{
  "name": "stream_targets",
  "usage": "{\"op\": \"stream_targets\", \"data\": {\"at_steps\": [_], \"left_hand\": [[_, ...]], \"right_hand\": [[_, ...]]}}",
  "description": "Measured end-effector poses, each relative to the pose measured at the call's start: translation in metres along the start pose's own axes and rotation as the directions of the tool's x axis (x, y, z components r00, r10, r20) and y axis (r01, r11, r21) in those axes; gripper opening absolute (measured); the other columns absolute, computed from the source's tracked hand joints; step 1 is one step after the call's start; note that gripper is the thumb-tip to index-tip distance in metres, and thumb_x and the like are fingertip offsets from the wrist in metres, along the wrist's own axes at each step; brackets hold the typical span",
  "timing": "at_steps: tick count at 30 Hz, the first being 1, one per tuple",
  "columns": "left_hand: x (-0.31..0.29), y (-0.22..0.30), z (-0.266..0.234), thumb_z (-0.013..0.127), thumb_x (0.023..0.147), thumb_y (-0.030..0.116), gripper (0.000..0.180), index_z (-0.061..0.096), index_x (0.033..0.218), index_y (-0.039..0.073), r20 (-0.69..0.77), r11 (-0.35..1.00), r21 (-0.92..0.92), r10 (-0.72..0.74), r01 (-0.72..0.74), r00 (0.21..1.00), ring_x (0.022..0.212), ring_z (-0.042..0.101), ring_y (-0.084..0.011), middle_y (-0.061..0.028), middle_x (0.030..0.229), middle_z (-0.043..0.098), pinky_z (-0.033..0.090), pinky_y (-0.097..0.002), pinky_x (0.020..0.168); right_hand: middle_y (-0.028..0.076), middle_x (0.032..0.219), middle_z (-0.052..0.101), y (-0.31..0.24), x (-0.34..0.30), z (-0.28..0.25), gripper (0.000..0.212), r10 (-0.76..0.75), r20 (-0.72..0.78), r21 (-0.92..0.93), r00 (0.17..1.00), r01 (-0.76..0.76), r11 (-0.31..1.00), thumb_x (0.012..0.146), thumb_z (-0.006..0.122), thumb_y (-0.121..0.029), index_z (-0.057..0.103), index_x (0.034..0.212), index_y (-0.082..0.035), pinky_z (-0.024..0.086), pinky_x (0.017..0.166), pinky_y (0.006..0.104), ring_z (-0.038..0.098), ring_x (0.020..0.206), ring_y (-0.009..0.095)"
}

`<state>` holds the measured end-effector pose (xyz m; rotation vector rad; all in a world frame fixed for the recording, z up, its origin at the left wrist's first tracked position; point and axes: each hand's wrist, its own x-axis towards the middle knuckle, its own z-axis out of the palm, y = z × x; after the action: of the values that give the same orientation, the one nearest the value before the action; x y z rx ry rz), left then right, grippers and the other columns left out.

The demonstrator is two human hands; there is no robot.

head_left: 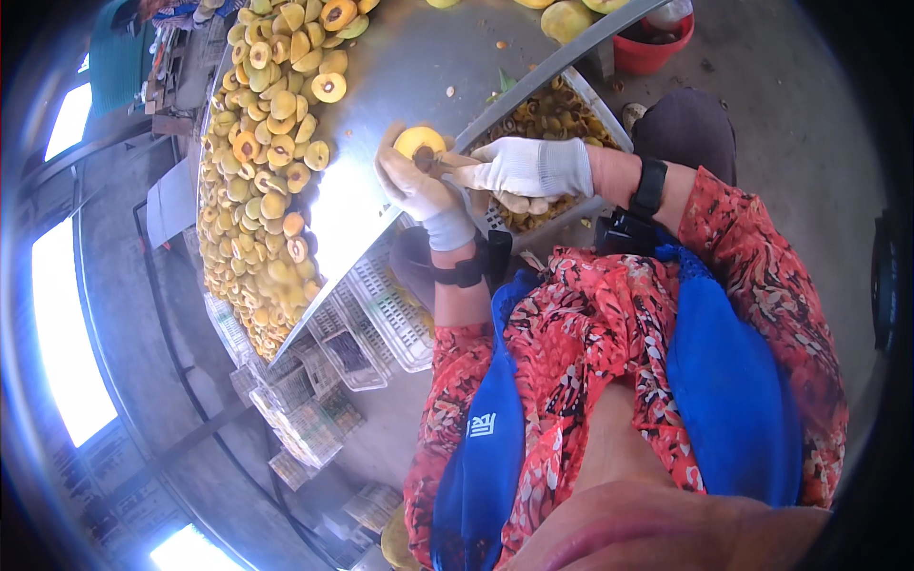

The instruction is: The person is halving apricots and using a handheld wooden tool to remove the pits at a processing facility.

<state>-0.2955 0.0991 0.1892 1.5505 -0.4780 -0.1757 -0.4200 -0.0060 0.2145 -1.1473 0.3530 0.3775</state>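
In my gloved left hand (pixel 411 186) is a yellow peach half (pixel 419 143), its cut face up, with a dark brown pit area at the near side. My gloved right hand (pixel 524 169) is closed, and its fingertips reach to that dark middle. Something thin seems to show between these fingers and the fruit, but I cannot make out what it is. Both hands are over the near edge of the metal table (pixel 400 71). Below my right hand stands a pale plastic crate (pixel 610 122) holding many brown and yellow pieces.
A large heap of halved peaches (pixel 267 143) covers the table's left side. More whole yellow fruit (pixel 566 19) lies at the far edge. A red bucket (pixel 655 52) stands on the floor at the far right. White plastic baskets (pixel 381 305) are stacked below the table on the left.
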Motion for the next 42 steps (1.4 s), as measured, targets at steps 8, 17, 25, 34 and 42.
{"op": "stream_targets", "data": {"at_steps": [8, 17, 25, 34, 42], "left_hand": [[0.003, 0.019, 0.001, 0.045, 0.092, 0.059, 0.062, 0.052, 0.117, 0.002, 0.25, 0.855, -0.389, -0.26, 0.343, 0.933, 0.066, 0.061, -0.0225, -0.0168, 0.091, 0.063, 0.05, -0.029, 0.055], [0.021, 0.021, -0.169, 0.049, 0.092, 0.049, 0.048, 0.061, 0.109, 0.006, -0.355, 0.924, 0.207, -0.235, 0.321, 0.905, 0.096, 0.059, -0.0251, -0.0095, 0.105, 0.062, 0.049, -0.0351, 0.081], [0.131, 0.044, -0.124, 0.054, 0.09, 0.046, 0.052, 0.057, 0.121, 0.004, 0.112, 0.35, 0.936, -0.22, -0.029, 0.969, 0.111, 0.057, -0.0323, -0.0194, 0.122, 0.059, 0.043, -0.0383, 0.094], [0.256, -0.049, -0.039, 0.069, 0.077, 0.027, 0.066, 0.042, 0.133, 0.006, 0.145, 0.328, 0.941, -0.193, -0.076, 0.97, 0.113, 0.056, -0.0373, -0.0204, 0.126, 0.055, 0.046, -0.0414, 0.095], [0.19, -0.064, -0.033, 0.073, 0.077, 0.015, 0.032, 0.055, 0.101, 0.003, 0.202, 0.9, 0.249, -0.41, 0.358, 0.889, 0.066, 0.061, -0.0183, -0.0106, 0.083, 0.063, 0.047, -0.0252, 0.048]], "right_hand": [[-0.007, 0.047, 0.035, 0.01, 0.006, -0.015, 0.052, -0.045, 0.373, 0.14, 0.927, -0.008, 0.99, 0.094, 0.05, -0.054, 0.061, 0.083, -0.004, 0.022, 0.032, 0.0226, 0.028, 0.034, 0.004], [0.018, 0.101, 0.069, 0.059, 0.01, -0.024, 0.038, -0.033, -0.093, -0.979, 0.995, -0.086, 0.184, 0.089, 0.048, -0.035, 0.068, 0.105, -0.007, 0.051, 0.08, 0.0418, 0.067, 0.094, 0.033], [0.018, 0.1, 0.069, 0.034, -0.017, -0.031, 0.042, -0.056, -0.394, -0.842, 0.917, -0.336, 0.422, 0.092, 0.046, -0.04, 0.065, 0.107, -0.006, 0.051, 0.081, 0.0434, 0.066, 0.094, 0.034], [0.02, 0.089, 0.068, -0.006, -0.032, -0.007, 0.046, 0.166, -0.132, -0.769, 0.977, -0.207, 0.604, 0.09, 0.048, -0.046, 0.065, 0.101, -0.005, 0.051, 0.079, 0.0433, 0.066, 0.087, 0.037], [0.019, 0.082, 0.067, -0.021, -0.032, -0.006, 0.044, -0.126, -0.286, -0.452, 0.95, -0.018, 0.892, 0.092, 0.051, -0.045, 0.059, 0.104, -0.003, 0.052, 0.069, 0.04, 0.067, 0.075, 0.032]]}}
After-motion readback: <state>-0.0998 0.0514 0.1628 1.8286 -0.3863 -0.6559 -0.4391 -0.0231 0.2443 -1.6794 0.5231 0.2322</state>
